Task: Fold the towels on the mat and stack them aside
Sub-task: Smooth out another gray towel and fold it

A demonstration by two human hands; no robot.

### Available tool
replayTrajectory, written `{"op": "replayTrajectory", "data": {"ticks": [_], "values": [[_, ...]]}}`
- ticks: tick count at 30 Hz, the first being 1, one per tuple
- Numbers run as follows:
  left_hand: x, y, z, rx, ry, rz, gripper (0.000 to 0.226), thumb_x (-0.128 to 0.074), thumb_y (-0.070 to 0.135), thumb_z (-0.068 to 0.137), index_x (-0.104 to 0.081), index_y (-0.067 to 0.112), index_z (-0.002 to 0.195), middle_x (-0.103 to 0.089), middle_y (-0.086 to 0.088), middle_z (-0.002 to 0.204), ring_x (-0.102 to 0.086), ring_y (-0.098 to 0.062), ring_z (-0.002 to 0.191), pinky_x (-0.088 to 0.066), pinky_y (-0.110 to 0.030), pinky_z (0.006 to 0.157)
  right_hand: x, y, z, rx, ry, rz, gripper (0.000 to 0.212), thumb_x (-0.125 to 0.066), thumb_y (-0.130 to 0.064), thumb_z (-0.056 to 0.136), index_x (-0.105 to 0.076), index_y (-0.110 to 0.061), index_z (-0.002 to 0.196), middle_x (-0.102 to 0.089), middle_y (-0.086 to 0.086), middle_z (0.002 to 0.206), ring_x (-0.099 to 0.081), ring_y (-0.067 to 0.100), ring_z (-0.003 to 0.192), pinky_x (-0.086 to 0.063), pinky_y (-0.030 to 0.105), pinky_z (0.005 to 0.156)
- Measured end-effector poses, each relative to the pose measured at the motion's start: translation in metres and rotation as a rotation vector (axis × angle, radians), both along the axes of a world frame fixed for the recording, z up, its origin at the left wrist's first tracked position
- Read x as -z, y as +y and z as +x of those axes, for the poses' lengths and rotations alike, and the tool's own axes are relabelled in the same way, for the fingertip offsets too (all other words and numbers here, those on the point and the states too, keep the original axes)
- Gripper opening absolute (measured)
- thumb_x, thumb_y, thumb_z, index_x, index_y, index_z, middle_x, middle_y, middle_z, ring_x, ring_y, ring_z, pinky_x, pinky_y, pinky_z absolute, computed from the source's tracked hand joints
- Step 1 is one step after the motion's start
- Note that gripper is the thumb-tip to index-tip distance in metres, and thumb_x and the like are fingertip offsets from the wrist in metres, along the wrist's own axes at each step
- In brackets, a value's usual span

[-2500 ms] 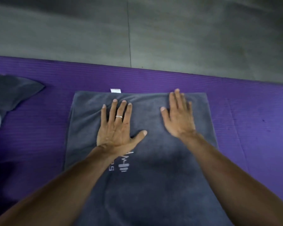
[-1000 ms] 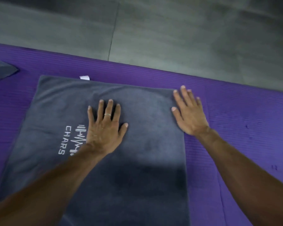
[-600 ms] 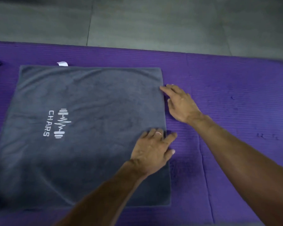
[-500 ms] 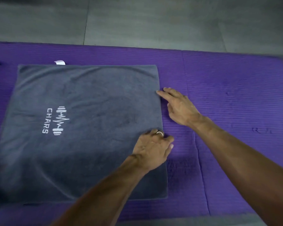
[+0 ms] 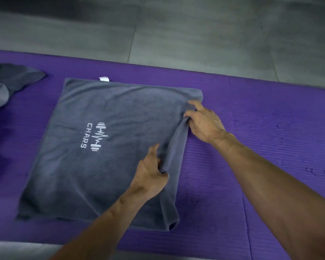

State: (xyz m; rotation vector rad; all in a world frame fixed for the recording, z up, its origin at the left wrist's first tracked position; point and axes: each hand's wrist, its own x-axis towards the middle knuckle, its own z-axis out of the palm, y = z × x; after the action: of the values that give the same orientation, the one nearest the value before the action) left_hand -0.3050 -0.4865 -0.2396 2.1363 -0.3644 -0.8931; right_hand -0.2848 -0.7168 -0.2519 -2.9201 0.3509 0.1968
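Grey towel [image 5: 94, 156] lies flat on the purple mat [image 5: 261, 128], its right edge lifted. Left hand [image 5: 150, 173] pinches that edge nearer; right hand [image 5: 204, 124] grips it farther along. More grey cloth [image 5: 9, 81] sits bunched far left.

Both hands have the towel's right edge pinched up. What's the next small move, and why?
Probably lift and carry that edge leftward over the logo. The left hand and right hand each pinch the grey towel along its right side, and the rest lies flat on the purple mat, ready to halve.
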Motion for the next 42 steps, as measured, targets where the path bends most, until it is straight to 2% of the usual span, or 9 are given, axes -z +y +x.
{"op": "replayTrajectory", "data": {"ticks": [2, 4, 10, 15, 28, 32, 35, 39, 42], "values": [[0.003, 0.022, 0.011, -0.030, -0.059, 0.085, 0.021, -0.068, 0.009, 0.081, -0.053, 0.024, 0.080, -0.053, 0.011, 0.063, -0.058, -0.005, 0.061, -0.038, -0.010, 0.049, -0.007, 0.011, 0.017, -0.037, -0.023, -0.014, 0.023, -0.050, -0.020, 0.094, -0.065, -0.020, 0.112, -0.055, 0.001, 0.126, -0.054, 0.028, 0.114, -0.041, 0.044, 0.092], [0.006, 0.047, 0.020, -0.139, -0.101, 0.144, 0.025, -0.062, 0.011, 0.085, -0.046, 0.010, 0.066, -0.046, 0.006, 0.055, -0.047, -0.009, 0.050, -0.034, -0.015, 0.046, -0.014, 0.025, 0.033, -0.073, -0.102, -0.048, 0.020, -0.052, -0.025, 0.094, -0.066, -0.019, 0.107, -0.060, 0.002, 0.113, -0.051, 0.027, 0.113, -0.039, 0.043, 0.088], [0.000, 0.120, 0.035, -0.266, -0.261, 0.291, 0.017, -0.046, 0.029, 0.098, -0.050, 0.018, 0.111, -0.066, -0.009, 0.106, -0.057, -0.038, 0.103, -0.045, -0.040, 0.085, -0.035, 0.087, 0.100, -0.203, -0.189, -0.084, 0.023, -0.062, -0.037, 0.088, -0.067, -0.018, 0.101, -0.058, 0.003, 0.106, -0.048, 0.026, 0.107, -0.035, 0.039, 0.084], [-0.007, 0.179, 0.055, -0.426, -0.449, 0.304, 0.024, -0.043, 0.039, 0.098, -0.050, 0.017, 0.106, -0.069, -0.015, 0.097, -0.060, -0.044, 0.095, -0.045, -0.044, 0.076, -0.046, 0.159, 0.169, -0.353, -0.191, -0.046, 0.029, -0.063, -0.043, 0.087, -0.065, -0.019, 0.103, -0.058, 0.002, 0.109, -0.048, 0.026, 0.111, -0.035, 0.039, 0.087], [0.013, 0.252, 0.087, -0.451, -0.444, 0.523, 0.028, -0.038, 0.042, 0.100, -0.048, 0.020, 0.114, -0.067, -0.009, 0.094, -0.062, -0.035, 0.090, -0.039, -0.035, 0.065, 0.000, 0.264, 0.247, -0.476, -0.067, -0.107, 0.039, -0.062, -0.035, 0.089, -0.058, -0.015, 0.123, -0.052, 0.007, 0.131, -0.046, 0.030, 0.120, -0.041, 0.044, 0.093], [0.019, 0.256, 0.088, -0.416, -0.460, 0.637, 0.024, -0.039, 0.040, 0.099, -0.045, 0.021, 0.113, -0.063, -0.004, 0.093, -0.063, -0.032, 0.087, -0.038, -0.035, 0.062, 0.012, 0.259, 0.245, -0.402, -0.039, 0.120, 0.076, -0.064, -0.032, 0.092, -0.021, -0.014, 0.153, -0.018, 0.009, 0.159, -0.031, 0.029, 0.141, -0.035, 0.043, 0.110], [0.019, 0.250, 0.093, -0.411, -0.605, 0.652, 0.032, -0.063, 0.024, 0.081, -0.054, 0.016, 0.111, -0.058, -0.007, 0.099, -0.057, -0.032, 0.089, -0.043, -0.040, 0.063, 0.016, 0.254, 0.239, -0.378, -0.003, 0.182, 0.075, -0.054, -0.035, 0.097, -0.011, -0.011, 0.155, -0.002, 0.005, 0.164, -0.016, 0.025, 0.148, -0.024, 0.040, 0.118], [0.031, 0.217, 0.102, -0.144, -0.780, 0.384, 0.046, -0.046, 0.020, 0.074, -0.061, 0.013, 0.117, -0.060, -0.007, 0.118, -0.058, -0.030, 0.108, -0.048, -0.041, 0.084, 0.028, 0.265, 0.197, -0.529, -0.248, 0.255, 0.054, -0.044, -0.028, 0.097, -0.040, -0.001, 0.144, -0.036, 0.015, 0.153, -0.036, 0.028, 0.141, -0.033, 0.047, 0.114], [0.049, 0.201, 0.094, -0.119, -0.674, 0.436, 0.061, -0.038, 0.041, 0.092, -0.044, 0.003, 0.140, -0.045, -0.014, 0.146, -0.040, -0.028, 0.137, -0.028, -0.043, 0.112, 0.046, 0.267, 0.158, -0.768, -0.212, 0.157, 0.056, -0.036, -0.036, 0.095, -0.046, -0.007, 0.142, -0.040, 0.013, 0.151, -0.037, 0.026, 0.141, -0.031, 0.048, 0.114]]}}
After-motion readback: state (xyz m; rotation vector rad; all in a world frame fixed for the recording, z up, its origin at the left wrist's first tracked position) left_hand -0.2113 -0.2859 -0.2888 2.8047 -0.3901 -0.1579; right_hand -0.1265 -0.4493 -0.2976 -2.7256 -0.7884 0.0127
